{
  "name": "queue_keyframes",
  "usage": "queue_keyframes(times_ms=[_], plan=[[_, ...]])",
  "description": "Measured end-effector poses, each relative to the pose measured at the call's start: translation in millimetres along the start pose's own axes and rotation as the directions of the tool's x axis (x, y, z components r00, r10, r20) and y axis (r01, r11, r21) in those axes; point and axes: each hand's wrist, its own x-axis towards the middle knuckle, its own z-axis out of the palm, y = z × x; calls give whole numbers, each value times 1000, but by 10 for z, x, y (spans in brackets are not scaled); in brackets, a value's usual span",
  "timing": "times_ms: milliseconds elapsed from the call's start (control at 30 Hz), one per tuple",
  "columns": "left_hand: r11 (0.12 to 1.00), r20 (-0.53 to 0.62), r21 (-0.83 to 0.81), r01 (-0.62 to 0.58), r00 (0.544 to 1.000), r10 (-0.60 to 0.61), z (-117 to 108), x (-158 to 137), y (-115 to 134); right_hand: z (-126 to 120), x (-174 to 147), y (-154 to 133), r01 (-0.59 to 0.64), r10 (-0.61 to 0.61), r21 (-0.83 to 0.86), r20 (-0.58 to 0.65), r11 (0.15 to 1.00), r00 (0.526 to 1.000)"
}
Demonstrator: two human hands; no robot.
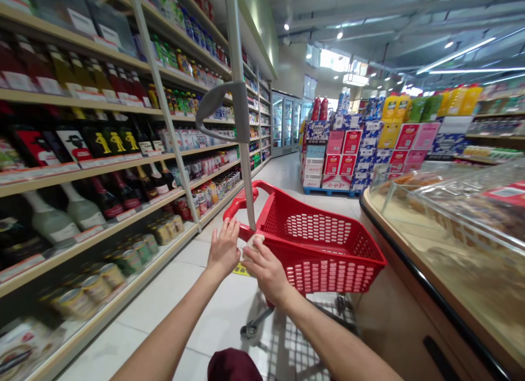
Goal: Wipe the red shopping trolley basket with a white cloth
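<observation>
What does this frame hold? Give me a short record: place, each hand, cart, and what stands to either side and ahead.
Place: shop aisle
Left hand: fingers extended, tips at the red handle
Right hand: holds a pale wad, perhaps cloth or tissue, near the handle
Cart: red shopping cart with perforated sides
Upright: metal pole bearing a grey loop grip
Left side: shelves of bottles and cans
Right side: glass-topped counter
Ahead: stacked boxes, drink bottles on top

A pale tiled floor (221, 321) under 1 red shopping cart (315, 250) and 1 blue pallet (332, 192)
</observation>
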Motion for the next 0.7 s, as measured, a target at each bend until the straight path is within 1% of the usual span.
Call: queue_keyframes(times_ms=[33,67,100,167,200,233,267,333,367,400,433,467,533,600,633,700], plan=[[1000,8,5,-10,1000,10,-5,4,-8,33,51,15,9,-9,-10,15,1000,1000],[1000,16,10,-22,1000,22,-9,8,-17,72,41,35,14,-13,-17,57,1000,998],[999,23,15,-35,999,35,-11,12,-26,112,-25,54,22,-20,-18,113,1000,993],[999,28,19,-49,998,48,-11,16,-34,165,-244,74,43,-41,-1,244,999,969],[999,24,17,-49,999,48,-9,14,-31,163,-346,77,46,-45,2,266,999,963],[999,17,16,-46,999,46,-7,11,-23,138,-415,79,43,-41,0,254,999,966],[999,8,15,-42,999,41,-7,6,-12,91,-441,85,32,-30,-7,208,999,978],[999,-8,13,-31,999,31,-12,-8,14,-37,-387,129,-21,23,-29,75,999,997],[1000,-16,14,-27,999,28,-17,-17,23,-99,-344,169,-54,55,-39,17,998,998],[1000,-24,14,-27,999,27,-21,-26,27,-148,-320,218,-84,83,-48,-12,995,996],[999,-32,15,-28,999,29,-25,-35,25,-179,-332,268,-106,105,-58,-13,993,994],[999,-40,17,-30,999,31,-26,-43,16,-191,-385,314,-114,115,-68,11,991,993],[999,-54,22,-40,998,41,-22,-60,-12,-174,-582,373,-94,101,-79,89,992,991],[999,-61,24,-48,997,50,-18,-79,-33,-159,-779,382,-88,98,-79,133,993,986],[999,-66,21,-45,997,47,-19,-91,-30,-172,-834,377,-90,100,-77,128,993,987],[1000,-100,4,-24,995,24,-28,-119,25,-247,-842,381,-101,108,-78,80,992,991]])
